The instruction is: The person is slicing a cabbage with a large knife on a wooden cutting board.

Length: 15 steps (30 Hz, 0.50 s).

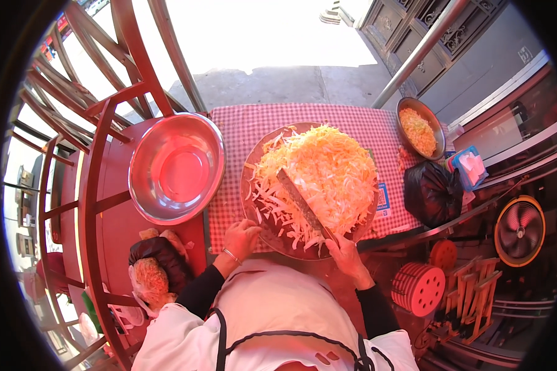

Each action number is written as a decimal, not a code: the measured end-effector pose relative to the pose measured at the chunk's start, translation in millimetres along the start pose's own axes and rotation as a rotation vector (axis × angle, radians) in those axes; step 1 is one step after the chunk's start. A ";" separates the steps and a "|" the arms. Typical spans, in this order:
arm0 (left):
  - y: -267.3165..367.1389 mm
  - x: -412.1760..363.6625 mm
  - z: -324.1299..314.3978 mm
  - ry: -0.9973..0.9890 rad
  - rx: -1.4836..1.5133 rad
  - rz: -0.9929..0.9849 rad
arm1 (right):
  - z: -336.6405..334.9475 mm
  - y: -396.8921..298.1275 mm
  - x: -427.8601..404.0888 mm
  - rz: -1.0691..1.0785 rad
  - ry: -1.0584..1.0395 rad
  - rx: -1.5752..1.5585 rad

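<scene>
A large heap of shredded vegetable (325, 171), pale and orange in the light, lies on a round board (271, 232). My right hand (346, 257) grips the handle of a long-bladed knife (301, 201), whose blade slants up and left across the near part of the heap. At the board's near left rim is my left hand (242, 239), with its fingers curled; whether a small shred is between them I cannot tell. The board rests on a red and white checked tablecloth (227, 139). Left of it stands a wide, shiny metal basin (178, 169) with no food visible inside.
A metal bowl of orange shreds (417, 132) stands at the back right, near a knotted black plastic bag (432, 194) and a blue tissue holder (471, 168). Bagged food (152, 278) lies at left, beside red metal railings (92, 185). Stacked stools (417, 288) and a fan (520, 231) are at right.
</scene>
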<state>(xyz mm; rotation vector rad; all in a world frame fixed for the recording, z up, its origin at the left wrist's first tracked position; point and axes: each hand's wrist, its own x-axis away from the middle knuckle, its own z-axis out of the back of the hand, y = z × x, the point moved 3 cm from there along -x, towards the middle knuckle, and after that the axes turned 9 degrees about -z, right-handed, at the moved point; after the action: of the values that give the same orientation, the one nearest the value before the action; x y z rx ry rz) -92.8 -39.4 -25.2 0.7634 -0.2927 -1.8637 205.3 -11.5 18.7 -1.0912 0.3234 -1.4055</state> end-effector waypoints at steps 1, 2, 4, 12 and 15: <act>1.8 0.5 0.7 -0.028 -0.003 0.022 | 3.5 2.5 -2.1 0.001 0.003 0.000; 3.5 0.2 1.1 -0.026 -0.003 0.020 | 7.3 3.7 -3.8 0.010 0.032 -0.018; 6.5 -0.3 1.1 -0.015 -0.012 0.014 | 16.6 2.6 -5.8 0.057 0.082 -0.039; 27.7 -17.5 -15.6 -0.015 0.198 0.009 | 38.5 34.3 -24.2 0.004 0.199 -0.282; 42.2 -35.5 -21.9 -0.181 0.252 0.080 | 21.5 15.8 -13.4 -0.101 0.142 -0.581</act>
<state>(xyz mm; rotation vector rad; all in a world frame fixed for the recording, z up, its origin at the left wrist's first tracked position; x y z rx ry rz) -39.1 -22.0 -6.7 0.7399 -0.6744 -1.8435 228.5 6.2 12.2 -1.4917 0.8255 -1.5254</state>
